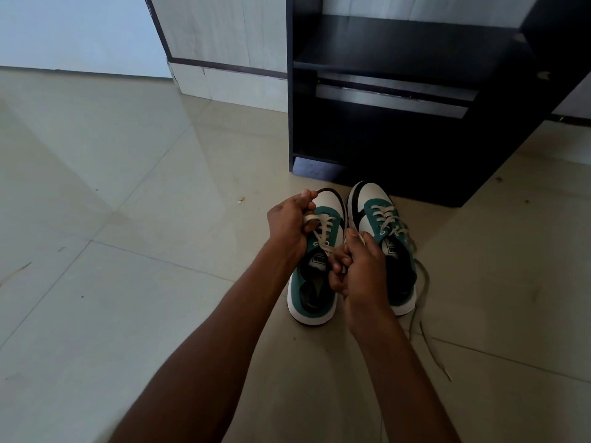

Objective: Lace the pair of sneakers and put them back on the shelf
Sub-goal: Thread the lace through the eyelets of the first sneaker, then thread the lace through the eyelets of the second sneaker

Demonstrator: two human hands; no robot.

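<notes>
- sneakers sit side by side on the floor, just in front of the shelf; both hands work the left sneaker.
- left hand is curled, pinching one end of the lace beside the upper eyelets; right hand is closed round the other end, over the tongue.
- risk: an uneven pull could drag one end short or slip it out of an eyelet, since the crossings look loose.
- risk: the right sneaker has lace ends trailing on the floor to its right; lifting it that way could snag them or undo the lacing.
- each sneaker's long axis runs away from the person, toes toward the shelf, heels nearest the camera.
- shelf boards look bare and dark.
</notes>
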